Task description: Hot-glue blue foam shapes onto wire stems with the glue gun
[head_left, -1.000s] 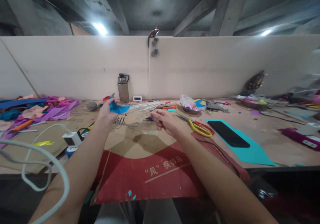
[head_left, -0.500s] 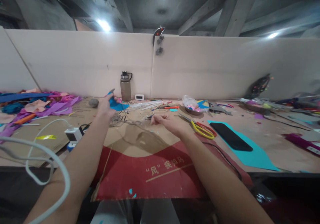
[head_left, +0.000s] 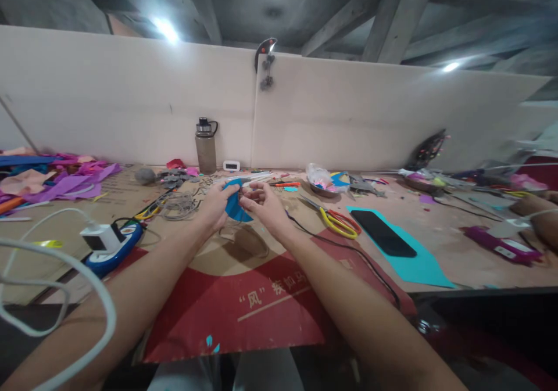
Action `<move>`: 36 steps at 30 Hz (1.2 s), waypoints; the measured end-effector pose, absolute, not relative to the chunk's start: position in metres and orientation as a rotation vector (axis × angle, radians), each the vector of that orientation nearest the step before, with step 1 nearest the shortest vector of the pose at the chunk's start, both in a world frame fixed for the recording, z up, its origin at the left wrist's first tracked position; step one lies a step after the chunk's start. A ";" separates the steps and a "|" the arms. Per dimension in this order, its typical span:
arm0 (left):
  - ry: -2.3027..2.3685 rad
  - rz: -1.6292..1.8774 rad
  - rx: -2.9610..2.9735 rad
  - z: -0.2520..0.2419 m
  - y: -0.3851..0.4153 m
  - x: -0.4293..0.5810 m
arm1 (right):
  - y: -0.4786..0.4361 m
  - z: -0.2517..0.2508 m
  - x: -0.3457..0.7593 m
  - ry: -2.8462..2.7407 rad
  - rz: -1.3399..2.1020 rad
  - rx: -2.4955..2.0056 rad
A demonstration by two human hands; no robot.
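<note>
Pinching a curved blue paper piece (head_left: 235,207), both hands (head_left: 244,205) meet.

We see one small blue piece (head_left: 236,207). It may be paper or foam; we cannot tell which. It is bright blue, flat and thin, with a round bottom edge. It stands almost upright, lifted a little above the brown card (head_left: 226,263) on the desk (head_left: 457,246). Our left hand (head_left: 213,208) and right hand (head_left: 267,205) pinch it with their fingers.
</note>
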State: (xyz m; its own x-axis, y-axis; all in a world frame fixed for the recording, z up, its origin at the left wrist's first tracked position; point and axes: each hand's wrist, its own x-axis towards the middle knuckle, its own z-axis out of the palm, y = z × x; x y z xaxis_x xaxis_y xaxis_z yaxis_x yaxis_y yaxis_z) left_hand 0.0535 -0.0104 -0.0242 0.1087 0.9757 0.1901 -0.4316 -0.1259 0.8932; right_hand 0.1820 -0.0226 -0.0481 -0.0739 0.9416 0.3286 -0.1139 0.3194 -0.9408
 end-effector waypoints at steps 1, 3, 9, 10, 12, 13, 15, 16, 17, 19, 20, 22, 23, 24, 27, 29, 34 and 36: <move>0.702 1.388 1.063 -0.025 -0.009 0.053 | -0.020 -0.050 0.181 -1.353 1.051 -0.862; 0.704 1.388 1.057 -0.027 -0.006 0.051 | -0.016 -0.053 0.179 -1.396 0.988 -0.880; 0.732 1.394 0.991 -0.027 -0.002 0.046 | -0.016 -0.054 0.178 -1.484 0.884 -0.854; 0.731 1.398 0.986 -0.027 -0.002 0.045 | -0.017 -0.054 0.178 -1.498 0.864 -0.858; 0.722 1.405 0.976 -0.026 -0.003 0.043 | -0.020 -0.054 0.178 -1.539 0.779 -0.886; 0.719 1.405 0.968 -0.025 -0.003 0.043 | -0.021 -0.054 0.178 -1.563 0.725 -0.906; 0.716 1.399 0.943 -0.023 -0.003 0.042 | -0.026 -0.053 0.178 -1.606 0.632 -0.939; 0.712 1.395 0.924 -0.022 -0.003 0.041 | -0.028 -0.053 0.178 -1.622 0.602 -0.945; 0.699 1.383 0.910 -0.021 -0.004 0.041 | -0.030 -0.052 0.178 -1.635 0.574 -0.946; 0.654 1.340 0.889 -0.019 -0.004 0.040 | -0.033 -0.052 0.179 -1.659 0.526 -0.937; 0.631 1.315 0.881 -0.018 -0.004 0.039 | -0.034 -0.052 0.180 -1.674 0.507 -0.929; 0.602 1.277 0.881 -0.018 -0.004 0.039 | -0.033 -0.053 0.181 -1.708 0.468 -0.923; 0.598 1.273 0.890 -0.018 -0.004 0.038 | -0.033 -0.054 0.182 -1.726 0.444 -0.928; 0.601 1.277 0.905 -0.019 -0.004 0.039 | -0.032 -0.054 0.183 -1.745 0.417 -0.934; 0.622 1.318 0.984 -0.020 -0.007 0.041 | -0.032 -0.056 0.186 -1.801 0.342 -0.952; 0.633 1.343 1.041 -0.019 -0.009 0.042 | -0.034 -0.055 0.188 -1.817 0.330 -0.954; 0.676 1.411 1.099 -0.017 -0.011 0.042 | -0.040 -0.049 0.196 -1.803 0.319 -1.009; 0.709 1.446 1.108 -0.016 -0.009 0.041 | -0.039 -0.045 0.203 -1.754 0.298 -1.053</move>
State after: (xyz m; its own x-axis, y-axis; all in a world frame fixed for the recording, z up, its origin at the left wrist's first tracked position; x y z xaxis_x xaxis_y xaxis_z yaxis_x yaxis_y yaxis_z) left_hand 0.0408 -0.0088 -0.0161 0.0670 0.9685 0.2399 -0.4031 -0.1936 0.8944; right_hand 0.2025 -0.0387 -0.0451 -0.0935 0.7647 0.6376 0.5114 0.5863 -0.6282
